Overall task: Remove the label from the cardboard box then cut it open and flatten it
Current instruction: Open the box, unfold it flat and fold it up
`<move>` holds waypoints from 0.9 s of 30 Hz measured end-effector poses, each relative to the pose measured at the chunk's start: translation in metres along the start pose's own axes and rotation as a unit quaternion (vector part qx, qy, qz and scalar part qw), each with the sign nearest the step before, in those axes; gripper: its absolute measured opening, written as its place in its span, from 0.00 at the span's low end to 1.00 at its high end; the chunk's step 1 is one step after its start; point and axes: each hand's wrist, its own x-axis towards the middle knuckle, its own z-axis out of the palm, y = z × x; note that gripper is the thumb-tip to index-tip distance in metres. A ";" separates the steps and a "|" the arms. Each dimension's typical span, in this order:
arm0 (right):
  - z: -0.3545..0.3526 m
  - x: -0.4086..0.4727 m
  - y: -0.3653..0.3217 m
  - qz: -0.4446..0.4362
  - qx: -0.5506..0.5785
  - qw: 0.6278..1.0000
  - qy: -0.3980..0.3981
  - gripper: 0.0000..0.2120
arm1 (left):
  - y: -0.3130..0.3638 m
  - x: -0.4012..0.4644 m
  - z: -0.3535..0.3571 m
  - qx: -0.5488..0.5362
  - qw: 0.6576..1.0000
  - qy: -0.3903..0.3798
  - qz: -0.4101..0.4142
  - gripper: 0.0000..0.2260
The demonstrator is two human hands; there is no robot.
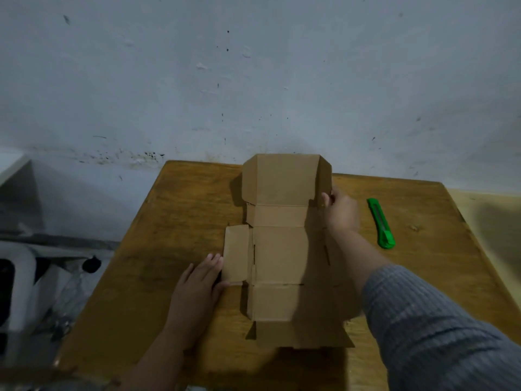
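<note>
The box (279, 249) is cut open and almost flat on the table (169, 221), no label showing, so I press its left flap with my flat left hand (197, 289) while my right hand (339, 211) pinches the far flap, which stands up, and the knife (381, 222) lies right of the box.

Quick tally from my end of the feed: one brown cardboard box (277, 249), opened out into joined panels, and I'm counting it as a single piece. One bright green plastic utility knife (381, 223). One yellowish-brown wooden worktop (174, 221) under it all. Two bare hands in shot, the left hand (197, 286) and the right hand (341, 211). One grey ribbed sleeve (439, 320), on the right arm only. That's all I can count for sure.
</note>
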 end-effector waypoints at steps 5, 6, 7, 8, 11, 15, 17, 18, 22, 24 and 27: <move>-0.011 -0.054 -0.006 -0.074 -0.119 0.990 0.026 0.33 | 0.008 -0.003 -0.002 -0.002 1.000 -0.003 -0.008 0.27; -0.012 -0.070 -0.009 -0.088 -0.133 0.987 0.021 0.32 | 0.010 -0.005 -0.003 -0.008 1.000 0.013 -0.003 0.26; -0.010 -0.087 -0.010 -0.102 -0.139 0.985 0.004 0.30 | 0.012 -0.007 -0.004 -0.018 0.999 0.035 0.006 0.26; -0.010 -0.105 -0.012 -0.116 -0.144 0.983 -0.021 0.28 | 0.014 -0.008 -0.006 -0.030 0.998 0.057 0.014 0.27; -0.008 -0.154 -0.015 -0.138 -0.166 0.971 -0.098 0.24 | 0.025 -0.005 -0.015 -0.063 0.997 0.049 0.000 0.25; 0.000 -0.203 0.000 -0.155 -0.166 0.958 -0.175 0.26 | 0.043 -0.005 -0.022 -0.047 0.997 0.050 0.021 0.25; 0.007 -0.219 0.008 -0.155 -0.166 0.954 -0.194 0.29 | 0.049 -0.009 -0.021 -0.032 0.998 0.054 0.017 0.26; 0.008 -0.225 0.011 -0.152 -0.168 0.954 -0.193 0.32 | 0.051 -0.012 -0.019 -0.022 0.998 0.053 0.010 0.26; 0.015 -0.244 0.013 -0.139 -0.188 0.958 -0.165 0.35 | 0.051 -0.022 -0.014 -0.001 0.999 0.043 -0.034 0.28; 0.018 -0.248 0.013 -0.133 -0.183 0.962 -0.154 0.34 | 0.046 -0.024 -0.012 0.002 0.998 0.041 -0.046 0.27; 0.018 -0.248 0.014 -0.130 -0.196 0.958 -0.162 0.34 | 0.036 -0.022 -0.012 0.002 0.998 0.036 -0.052 0.26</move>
